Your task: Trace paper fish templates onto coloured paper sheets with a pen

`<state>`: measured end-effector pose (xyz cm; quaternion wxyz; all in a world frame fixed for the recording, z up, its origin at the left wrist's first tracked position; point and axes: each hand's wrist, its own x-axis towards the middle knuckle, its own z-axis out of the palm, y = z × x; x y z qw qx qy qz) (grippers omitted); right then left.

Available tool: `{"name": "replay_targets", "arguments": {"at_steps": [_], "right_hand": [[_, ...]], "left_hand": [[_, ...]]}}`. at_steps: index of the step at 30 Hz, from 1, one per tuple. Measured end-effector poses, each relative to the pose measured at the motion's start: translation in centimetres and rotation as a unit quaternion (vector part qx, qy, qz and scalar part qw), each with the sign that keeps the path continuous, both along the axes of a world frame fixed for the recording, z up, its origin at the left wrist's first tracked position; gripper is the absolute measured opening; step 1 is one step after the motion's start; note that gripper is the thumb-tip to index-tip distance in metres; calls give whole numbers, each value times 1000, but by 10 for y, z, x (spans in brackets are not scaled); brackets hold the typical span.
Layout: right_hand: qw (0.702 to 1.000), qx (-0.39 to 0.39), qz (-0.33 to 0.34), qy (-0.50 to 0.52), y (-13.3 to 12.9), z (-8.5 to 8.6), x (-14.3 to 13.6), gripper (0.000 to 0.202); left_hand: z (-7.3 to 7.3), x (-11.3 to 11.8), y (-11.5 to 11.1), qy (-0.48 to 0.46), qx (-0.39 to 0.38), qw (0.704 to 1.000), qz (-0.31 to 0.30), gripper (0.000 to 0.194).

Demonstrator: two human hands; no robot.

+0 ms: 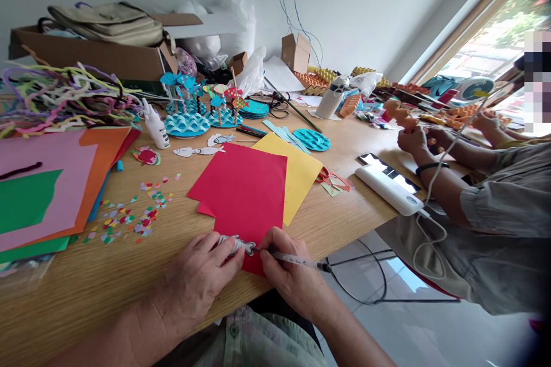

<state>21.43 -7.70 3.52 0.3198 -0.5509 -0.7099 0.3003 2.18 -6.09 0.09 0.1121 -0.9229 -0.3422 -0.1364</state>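
Both my hands work at the near edge of a sheet of red paper [252, 180]. My left hand [200, 269] holds a white paper fish cutout [237, 245] down on the red sheet, its fingers bent over the fish's body and its thumb hidden. My right hand [290, 272] is closed around a pen [297, 260] with a clear barrel and black end. The pen's tip touches or nearly touches the paper by the fish's tail. Beneath the red sheet, a yellow sheet [303, 175] shows at the right. Two more fish cutouts [198, 151] lie just beyond.
Paper confetti [148, 212] and coloured sheets [43, 183] lie left. Behind stand a glue bottle [155, 124] and blue wave decorations [187, 123]. Red scissors [329, 176] rest right of the yellow sheet, near a white power bank [387, 190]. Another person's hands [415, 140] work at the right.
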Motion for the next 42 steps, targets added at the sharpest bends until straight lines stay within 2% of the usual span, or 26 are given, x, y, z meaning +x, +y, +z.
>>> {"name": "replay_targets", "arguments": {"at_steps": [5, 11, 22, 28, 34, 42], "right_hand": [[1000, -8, 0, 15, 1, 2, 2, 11], [997, -25, 0, 72, 0, 2, 6, 11], [998, -19, 36, 48, -1, 3, 0, 11], [999, -6, 32, 19, -1, 2, -2, 10], [999, -4, 36, 20, 0, 3, -3, 10], [999, -2, 39, 14, 3, 3, -4, 11]], "left_hand": [[-2, 0, 1, 3, -8, 1000, -1, 28], [6, 0, 1, 6, -10, 1000, -7, 28], [2, -2, -1, 1, -40, 999, 0, 34], [1, -2, -1, -26, -40, 999, -5, 32], [4, -2, 2, -67, -47, 997, -13, 33], [11, -2, 7, -95, -96, 990, -35, 33]]}}
